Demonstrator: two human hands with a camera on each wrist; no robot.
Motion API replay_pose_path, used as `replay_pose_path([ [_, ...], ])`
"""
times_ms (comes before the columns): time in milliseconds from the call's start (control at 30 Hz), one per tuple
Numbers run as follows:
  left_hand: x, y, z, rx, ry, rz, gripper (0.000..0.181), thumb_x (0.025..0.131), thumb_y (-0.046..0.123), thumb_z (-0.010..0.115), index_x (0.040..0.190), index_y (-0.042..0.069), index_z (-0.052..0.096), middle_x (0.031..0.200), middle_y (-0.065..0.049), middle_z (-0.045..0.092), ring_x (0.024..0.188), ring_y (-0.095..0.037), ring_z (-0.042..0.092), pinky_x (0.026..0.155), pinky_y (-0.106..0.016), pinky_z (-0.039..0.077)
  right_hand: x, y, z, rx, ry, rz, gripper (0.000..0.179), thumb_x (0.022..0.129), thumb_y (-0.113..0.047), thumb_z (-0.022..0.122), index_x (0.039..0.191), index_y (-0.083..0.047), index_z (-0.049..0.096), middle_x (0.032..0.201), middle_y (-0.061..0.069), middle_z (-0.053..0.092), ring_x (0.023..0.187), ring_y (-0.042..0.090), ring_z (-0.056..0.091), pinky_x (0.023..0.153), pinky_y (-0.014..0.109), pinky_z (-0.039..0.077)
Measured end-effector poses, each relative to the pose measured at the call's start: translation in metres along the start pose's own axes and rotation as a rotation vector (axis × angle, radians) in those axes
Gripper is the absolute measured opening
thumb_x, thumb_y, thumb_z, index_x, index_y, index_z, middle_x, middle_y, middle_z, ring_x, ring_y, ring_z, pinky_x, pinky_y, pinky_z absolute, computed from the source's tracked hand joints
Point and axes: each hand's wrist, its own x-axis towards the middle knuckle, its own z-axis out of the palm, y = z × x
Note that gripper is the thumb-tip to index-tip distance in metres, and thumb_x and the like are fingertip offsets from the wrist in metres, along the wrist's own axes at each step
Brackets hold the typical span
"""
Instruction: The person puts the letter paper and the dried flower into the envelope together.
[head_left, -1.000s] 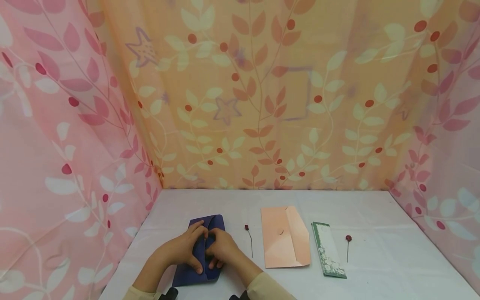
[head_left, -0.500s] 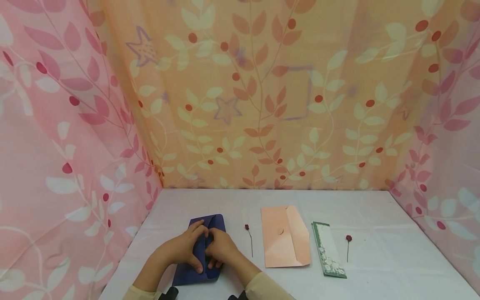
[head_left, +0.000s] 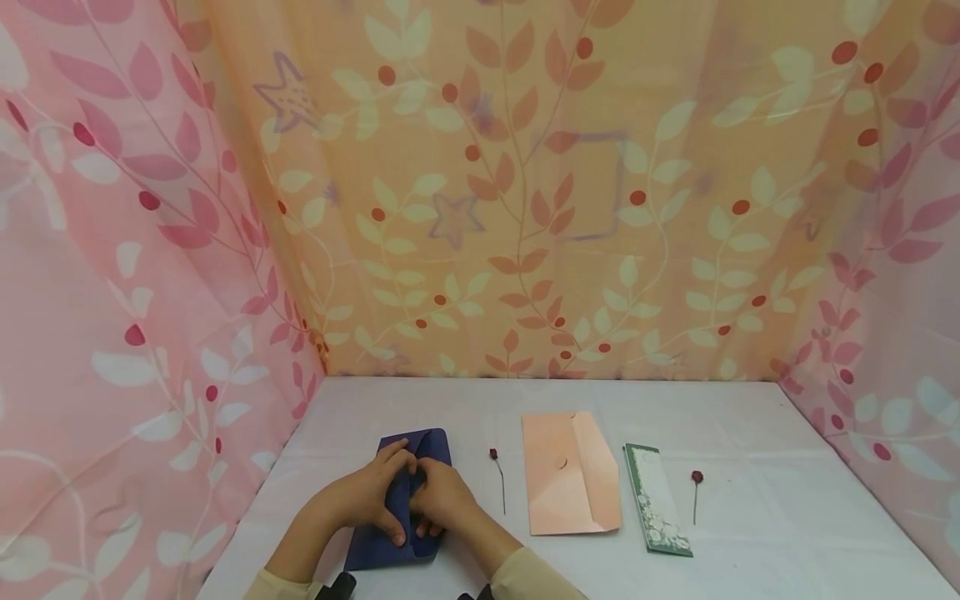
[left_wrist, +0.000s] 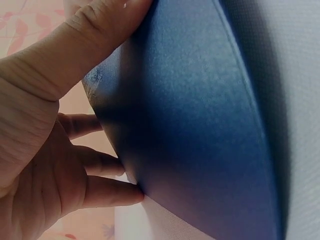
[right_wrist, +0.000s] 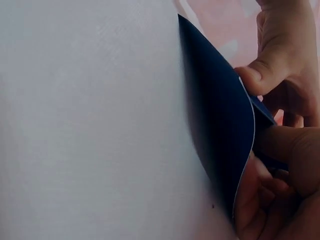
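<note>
Blue envelope (head_left: 397,502) sits right at the fingers of both hands, its paper bowed and its flap unfolded on the side toward the right hand. Across its body spans the left hand (head_left: 360,496), thumb and fingertips parted and clamped on the paper between them. Close against those fingers, the right hand (head_left: 444,492) bends its own fingers in at the opening; their tips are hidden, so I cannot tell whether they pinch the flap or only reach inside.

Work on this envelope looks under way rather than finished: the flap is not folded down, and what the pocket may contain cannot be seen.

Just to the right of the right hand's fingers, near but apart, a thin-stemmed red rose (head_left: 493,454) lies on the table (head_left: 570,575). Further right from the fingers, a peach envelope (head_left: 558,483) lies with its flap open too, touched by neither hand. Beyond that comes a green-edged floral card (head_left: 660,500), then a second rose (head_left: 697,477), well apart from the fingers. Judging by this layout, neither envelope is closed, and any handling of these outer pieces seems left to do. Past everything, far beyond the fingertips, hangs a leaf-patterned curtain (head_left: 525,208).
</note>
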Motion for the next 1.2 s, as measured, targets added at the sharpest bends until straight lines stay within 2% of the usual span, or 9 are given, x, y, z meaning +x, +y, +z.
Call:
replay_pose_path([
  [233, 0.001, -0.003, 0.003, -0.002, 0.01, 0.005, 0.09, 0.052, 0.052, 0.099, 0.121, 0.027, 0.047, 0.163, -0.028, 0.023, 0.138, -0.051, 0.044, 0.1, -0.059, 0.05, -0.007, -0.002, -0.002, -0.17, 0.072, -0.067, 0.038, 0.074, -0.003, 0.073, 0.111, -0.009, 0.065, 0.055, -0.004, 0.058, 0.035, 0.01, 0.054, 0.038, 0.03, 0.046],
  [333, 0.002, -0.005, 0.004, 0.012, 0.017, 0.006, 0.091, 0.052, 0.053, 0.098, 0.121, 0.028, 0.046, 0.163, -0.028, 0.023, 0.137, -0.051, 0.045, 0.099, -0.059, 0.05, -0.011, -0.003, -0.005, -0.234, 0.101, -0.101, 0.037, 0.074, -0.006, 0.075, 0.11, -0.009, 0.067, 0.057, -0.009, 0.057, 0.036, 0.008, 0.053, 0.041, 0.028, 0.043],
  [400, 0.002, -0.006, 0.005, 0.022, 0.021, 0.005, 0.09, 0.052, 0.054, 0.098, 0.121, 0.029, 0.046, 0.163, -0.027, 0.024, 0.137, -0.051, 0.045, 0.099, -0.059, 0.05, -0.014, -0.003, -0.008, -0.235, 0.1, -0.115, 0.04, 0.075, -0.008, 0.078, 0.114, -0.008, 0.068, 0.058, -0.011, 0.057, 0.038, 0.007, 0.053, 0.042, 0.027, 0.043],
  [500, 0.001, -0.006, 0.004, 0.026, 0.019, -0.002, 0.089, 0.052, 0.054, 0.098, 0.12, 0.03, 0.046, 0.163, -0.027, 0.024, 0.137, -0.052, 0.045, 0.099, -0.061, 0.05, -0.02, -0.004, -0.013, -0.18, 0.073, -0.129, 0.045, 0.078, -0.01, 0.081, 0.121, -0.008, 0.069, 0.061, -0.011, 0.059, 0.04, 0.008, 0.056, 0.043, 0.026, 0.045],
  [633, 0.0, -0.004, 0.004, 0.02, 0.009, -0.015, 0.088, 0.053, 0.053, 0.098, 0.12, 0.03, 0.046, 0.163, -0.027, 0.024, 0.136, -0.052, 0.045, 0.096, -0.062, 0.051, -0.027, -0.003, -0.022, -0.152, 0.056, -0.143, 0.044, 0.081, -0.014, 0.083, 0.123, -0.01, 0.069, 0.066, -0.013, 0.061, 0.047, 0.006, 0.057, 0.046, 0.025, 0.046],
  [933, 0.001, -0.001, 0.004, 0.015, -0.006, -0.02, 0.088, 0.055, 0.052, 0.098, 0.121, 0.026, 0.046, 0.163, -0.028, 0.022, 0.138, -0.054, 0.042, 0.096, -0.063, 0.05, -0.035, 0.003, -0.045, -0.248, 0.088, -0.237, 0.039, 0.08, -0.017, 0.084, 0.117, -0.013, 0.073, 0.075, -0.018, 0.065, 0.065, -0.002, 0.055, 0.059, 0.022, 0.046],
  [1200, 0.0, 0.001, 0.004, 0.017, -0.002, -0.034, 0.086, 0.054, 0.052, 0.098, 0.119, 0.029, 0.047, 0.163, -0.027, 0.024, 0.138, -0.055, 0.041, 0.096, -0.064, 0.05, -0.04, 0.002, -0.053, -0.328, 0.036, -0.304, 0.035, 0.085, -0.021, 0.083, 0.119, -0.018, 0.072, 0.08, -0.02, 0.068, 0.067, -0.004, 0.054, 0.06, 0.021, 0.045],
])
